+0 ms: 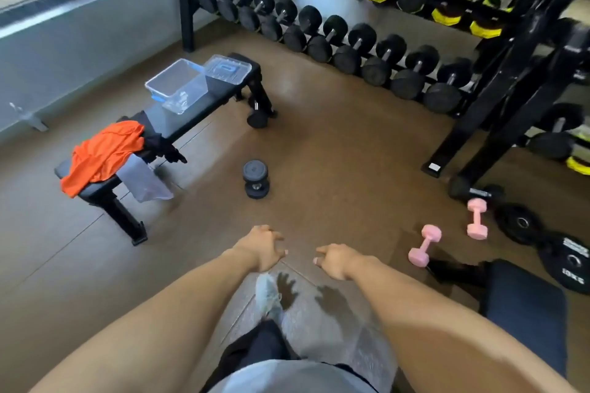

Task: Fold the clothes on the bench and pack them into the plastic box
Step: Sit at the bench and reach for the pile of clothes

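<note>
Nothing is folded yet: the crumpled orange shirt (102, 156) lies on the black padded surface (188, 112), the clear plastic box (177, 86) holds no clothes, and both hands, left (263, 247) and right (333, 260), hang relaxed, holding nothing.

Bench (204, 112): black. Garments on it: one plain orange (102, 156), one black (159, 143), one pale grey (143, 182) (hangs off the edge). Plastic box (177, 86): clear, blue latch. Lid (227, 68): clear, blue handle. Floor (335, 153): brown. Small dumbbells (424, 244): pink. Rack dumbbells (360, 45): black; upper row, yellow bands
</note>
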`<state>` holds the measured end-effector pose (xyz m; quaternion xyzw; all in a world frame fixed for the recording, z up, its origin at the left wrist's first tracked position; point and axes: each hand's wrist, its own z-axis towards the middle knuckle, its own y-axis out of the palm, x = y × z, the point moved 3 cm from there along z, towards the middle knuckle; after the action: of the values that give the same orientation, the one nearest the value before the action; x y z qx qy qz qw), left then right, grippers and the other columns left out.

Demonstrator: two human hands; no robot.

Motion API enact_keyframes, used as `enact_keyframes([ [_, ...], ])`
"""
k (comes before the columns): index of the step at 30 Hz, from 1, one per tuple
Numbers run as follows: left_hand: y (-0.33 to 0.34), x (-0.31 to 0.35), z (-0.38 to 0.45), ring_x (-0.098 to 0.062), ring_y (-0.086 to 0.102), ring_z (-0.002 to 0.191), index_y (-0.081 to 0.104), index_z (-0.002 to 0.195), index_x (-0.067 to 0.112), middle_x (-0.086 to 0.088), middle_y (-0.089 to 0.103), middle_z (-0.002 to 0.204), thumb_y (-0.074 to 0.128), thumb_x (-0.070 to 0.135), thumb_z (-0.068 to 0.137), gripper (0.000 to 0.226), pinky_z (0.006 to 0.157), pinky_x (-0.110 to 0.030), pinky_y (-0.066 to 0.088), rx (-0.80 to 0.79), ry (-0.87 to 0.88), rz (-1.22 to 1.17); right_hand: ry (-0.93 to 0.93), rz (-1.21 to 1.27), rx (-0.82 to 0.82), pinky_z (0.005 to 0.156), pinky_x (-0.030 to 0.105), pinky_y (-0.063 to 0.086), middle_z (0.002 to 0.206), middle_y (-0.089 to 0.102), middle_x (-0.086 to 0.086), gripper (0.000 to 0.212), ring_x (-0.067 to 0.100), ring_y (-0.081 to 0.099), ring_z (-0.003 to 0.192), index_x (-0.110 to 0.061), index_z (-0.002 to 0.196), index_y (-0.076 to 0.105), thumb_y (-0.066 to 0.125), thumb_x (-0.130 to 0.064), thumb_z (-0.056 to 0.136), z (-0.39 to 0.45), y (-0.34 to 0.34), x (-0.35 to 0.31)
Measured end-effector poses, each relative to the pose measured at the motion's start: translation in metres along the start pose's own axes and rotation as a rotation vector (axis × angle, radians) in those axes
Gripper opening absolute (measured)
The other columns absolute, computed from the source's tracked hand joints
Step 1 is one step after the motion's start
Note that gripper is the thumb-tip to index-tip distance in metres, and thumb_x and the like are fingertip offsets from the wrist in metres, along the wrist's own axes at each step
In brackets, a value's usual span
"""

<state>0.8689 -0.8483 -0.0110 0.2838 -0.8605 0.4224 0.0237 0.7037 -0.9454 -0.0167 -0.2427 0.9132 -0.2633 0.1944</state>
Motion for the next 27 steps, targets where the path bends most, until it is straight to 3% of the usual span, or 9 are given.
enact_keyframes([
  [3, -0.029, -0.001, 0.054, -0.03, 0.028, 0.146, 0.041, 0.151, 0.015, -0.013, 0.037, 0.157, 0.044, 0.045, 0.103, 0.056, 0.116, -0.033, 0.022, -0.04, 0.01, 0.023, 0.016, -0.018, 0.003, 0.119, 0.034, 0.025, 0.164, 0.029, 0.008, 0.054, 0.028, 0.03, 0.149, -0.015, 0.156, 0.034, 0.037, -0.039, 0.107, 0.041, -0.048, 0.007],
  [7, -0.084, -0.025, 0.142, -0.033, 0.023, 0.148, 0.034, 0.155, 0.022, -0.012, 0.029, 0.159, 0.043, 0.049, 0.102, 0.06, 0.119, -0.04, 0.026, -0.08, -0.012, 0.027, 0.048, -0.024, 0.027, 0.119, 0.032, 0.023, 0.165, 0.026, 0.006, 0.057, 0.027, 0.027, 0.151, -0.016, 0.157, 0.031, 0.038, -0.041, 0.107, 0.103, -0.13, 0.013],
  [11, -0.142, -0.043, 0.202, -0.035, 0.027, 0.146, 0.032, 0.156, 0.019, -0.013, 0.029, 0.159, 0.04, 0.036, 0.103, 0.055, 0.117, -0.045, 0.03, -0.138, -0.056, 0.078, 0.065, -0.043, 0.045, 0.119, 0.03, 0.021, 0.166, 0.022, 0.006, 0.057, 0.025, 0.023, 0.152, -0.015, 0.159, 0.026, 0.035, -0.039, 0.109, 0.143, -0.212, 0.006],
  [16, -0.227, -0.044, 0.261, -0.035, 0.048, 0.129, 0.056, 0.133, 0.015, -0.015, 0.053, 0.135, 0.048, 0.036, 0.102, 0.039, 0.104, -0.04, 0.039, -0.068, -0.062, -0.069, 0.031, -0.042, 0.036, 0.121, 0.038, 0.021, 0.166, 0.022, 0.004, 0.059, 0.028, 0.022, 0.152, -0.02, 0.159, 0.026, 0.04, -0.043, 0.107, 0.213, -0.295, -0.023],
  [20, -0.262, -0.071, 0.313, -0.027, 0.059, 0.12, 0.063, 0.128, 0.021, -0.005, 0.062, 0.132, 0.064, 0.044, 0.089, 0.046, 0.101, -0.037, 0.049, 0.009, -0.19, -0.21, -0.028, -0.235, 0.017, 0.119, 0.054, 0.025, 0.165, 0.025, 0.0, 0.063, 0.031, 0.021, 0.151, -0.031, 0.157, 0.027, 0.042, -0.053, 0.1, 0.284, -0.347, -0.048],
  [24, -0.311, -0.106, 0.34, -0.028, 0.048, 0.131, 0.057, 0.138, 0.023, -0.005, 0.051, 0.142, 0.055, 0.037, 0.098, 0.042, 0.104, -0.031, 0.042, 0.001, -0.292, -0.271, -0.135, -0.374, -0.057, 0.118, 0.055, 0.025, 0.164, 0.025, 0.001, 0.061, 0.03, 0.02, 0.151, -0.029, 0.158, 0.025, 0.04, -0.049, 0.102, 0.352, -0.41, -0.079],
  [27, -0.338, -0.142, 0.358, -0.028, 0.05, 0.131, 0.052, 0.144, 0.019, -0.006, 0.051, 0.146, 0.053, 0.034, 0.1, 0.046, 0.103, -0.032, 0.043, 0.035, -0.448, -0.429, -0.219, -0.482, -0.105, 0.117, 0.055, 0.028, 0.163, 0.028, 0.002, 0.061, 0.031, 0.023, 0.149, -0.028, 0.158, 0.025, 0.04, -0.048, 0.103, 0.396, -0.46, -0.106],
])
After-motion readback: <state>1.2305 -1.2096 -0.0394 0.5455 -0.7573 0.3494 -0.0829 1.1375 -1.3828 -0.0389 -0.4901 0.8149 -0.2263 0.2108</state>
